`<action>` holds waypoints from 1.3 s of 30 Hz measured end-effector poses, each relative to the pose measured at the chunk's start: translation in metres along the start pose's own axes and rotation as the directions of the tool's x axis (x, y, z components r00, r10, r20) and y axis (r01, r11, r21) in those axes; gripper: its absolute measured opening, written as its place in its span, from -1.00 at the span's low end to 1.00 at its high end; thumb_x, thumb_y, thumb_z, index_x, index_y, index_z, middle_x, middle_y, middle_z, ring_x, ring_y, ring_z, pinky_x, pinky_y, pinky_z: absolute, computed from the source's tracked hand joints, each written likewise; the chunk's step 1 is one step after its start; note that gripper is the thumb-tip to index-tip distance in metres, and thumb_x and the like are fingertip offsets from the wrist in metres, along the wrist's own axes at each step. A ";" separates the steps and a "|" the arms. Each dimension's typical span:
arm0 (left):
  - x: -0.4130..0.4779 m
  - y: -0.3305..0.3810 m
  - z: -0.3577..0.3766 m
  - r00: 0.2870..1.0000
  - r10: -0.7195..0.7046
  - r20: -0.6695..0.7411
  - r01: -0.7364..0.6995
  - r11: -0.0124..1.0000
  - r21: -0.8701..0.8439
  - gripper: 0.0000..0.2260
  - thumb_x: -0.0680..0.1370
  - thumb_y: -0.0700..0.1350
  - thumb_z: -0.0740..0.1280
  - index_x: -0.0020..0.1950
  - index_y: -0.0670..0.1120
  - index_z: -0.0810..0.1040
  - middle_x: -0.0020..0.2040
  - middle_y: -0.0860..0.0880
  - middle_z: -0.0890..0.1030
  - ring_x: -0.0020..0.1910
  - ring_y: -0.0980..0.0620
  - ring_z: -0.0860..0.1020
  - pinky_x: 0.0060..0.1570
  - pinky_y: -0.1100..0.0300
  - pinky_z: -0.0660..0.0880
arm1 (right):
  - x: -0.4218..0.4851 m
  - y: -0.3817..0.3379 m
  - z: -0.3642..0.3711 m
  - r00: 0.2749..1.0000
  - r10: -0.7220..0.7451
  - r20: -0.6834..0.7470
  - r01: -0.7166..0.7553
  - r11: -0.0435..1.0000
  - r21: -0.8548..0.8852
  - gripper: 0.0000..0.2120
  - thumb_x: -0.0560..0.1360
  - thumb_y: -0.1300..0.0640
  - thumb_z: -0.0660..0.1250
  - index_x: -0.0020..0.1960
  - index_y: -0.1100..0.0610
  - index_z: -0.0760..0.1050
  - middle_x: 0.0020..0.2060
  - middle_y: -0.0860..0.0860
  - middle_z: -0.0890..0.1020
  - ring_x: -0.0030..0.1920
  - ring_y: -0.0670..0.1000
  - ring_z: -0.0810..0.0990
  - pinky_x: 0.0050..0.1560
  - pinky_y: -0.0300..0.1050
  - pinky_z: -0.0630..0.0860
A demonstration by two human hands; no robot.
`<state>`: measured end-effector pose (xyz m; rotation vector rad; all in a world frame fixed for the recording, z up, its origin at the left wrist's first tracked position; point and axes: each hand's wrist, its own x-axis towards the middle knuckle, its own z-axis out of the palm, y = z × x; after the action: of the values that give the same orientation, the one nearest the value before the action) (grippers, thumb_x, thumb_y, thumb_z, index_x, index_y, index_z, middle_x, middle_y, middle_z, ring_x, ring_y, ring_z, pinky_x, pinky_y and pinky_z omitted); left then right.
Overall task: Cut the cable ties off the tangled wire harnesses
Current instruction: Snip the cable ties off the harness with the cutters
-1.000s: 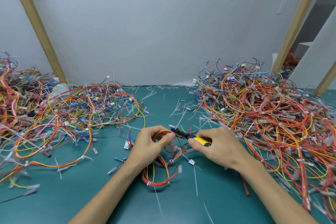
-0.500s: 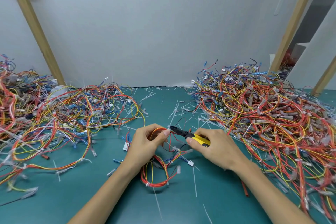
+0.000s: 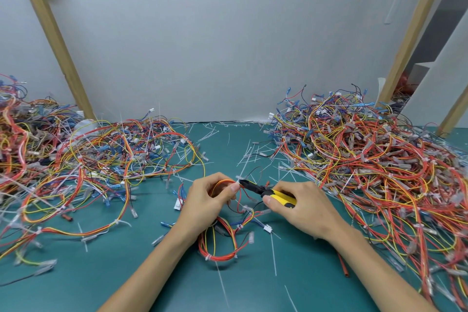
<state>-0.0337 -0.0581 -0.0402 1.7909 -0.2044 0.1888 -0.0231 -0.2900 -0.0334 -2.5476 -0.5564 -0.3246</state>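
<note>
A small harness (image 3: 219,248) of red, orange and yellow wires lies looped on the green mat in front of me. My left hand (image 3: 206,201) pinches its upper loop between thumb and fingers. My right hand (image 3: 301,206) grips yellow-handled cutters (image 3: 266,191), whose black jaws point left at a white cable tie (image 3: 238,178) by my left fingertips. Whether the jaws are closed on the tie is too small to tell. Further white ties show on the lower part of the loop.
A big tangled pile of harnesses (image 3: 379,164) fills the right side, another pile (image 3: 83,162) the left. Loose cut ties (image 3: 253,154) litter the mat (image 3: 76,286) between them. A white wall with slanted wooden struts (image 3: 54,40) stands behind.
The view has dipped slightly. Both hands stay together at the same spot, the cutter jaws a little closer to my left fingertips and the tie.
</note>
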 end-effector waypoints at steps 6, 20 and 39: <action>0.000 0.000 -0.001 1.000 -0.009 -0.002 0.009 1.000 0.025 -0.87 0.54 -0.08 0.41 -0.18 -0.09 0.62 -0.31 -0.05 0.65 -0.32 0.11 0.55 -0.20 0.28 0.46 | 0.000 -0.001 0.001 1.000 -0.008 -0.024 0.009 1.000 0.004 -0.53 0.40 -0.45 0.11 -0.27 -0.08 0.51 -0.49 -0.09 0.47 -0.38 -0.07 0.43 -0.38 -0.19 0.27; -0.001 -0.002 -0.001 0.999 -0.039 -0.036 0.040 0.999 0.011 -0.85 0.53 -0.08 0.42 -0.21 -0.10 0.62 -0.34 -0.05 0.63 -0.35 0.11 0.52 -0.23 0.27 0.43 | 0.003 -0.008 0.002 0.999 -0.004 -0.039 0.002 0.999 -0.033 -0.44 0.38 -0.44 0.09 -0.30 0.04 0.52 -0.53 0.00 0.42 -0.44 -0.04 0.36 -0.39 -0.18 0.21; 0.000 -0.003 -0.001 1.000 -0.017 -0.013 0.018 0.997 0.081 -0.89 0.54 -0.12 0.42 -0.19 -0.06 0.62 -0.32 -0.07 0.64 -0.32 0.09 0.54 -0.17 0.14 0.47 | -0.001 -0.010 0.006 0.999 0.006 -0.041 -0.007 1.000 -0.011 -0.48 0.39 -0.48 0.06 -0.17 -0.09 0.53 -0.42 -0.12 0.52 -0.32 -0.10 0.46 -0.32 -0.11 0.30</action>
<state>-0.0334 -0.0568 -0.0425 1.8711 -0.1746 0.1982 -0.0277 -0.2796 -0.0343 -2.5466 -0.5322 -0.3779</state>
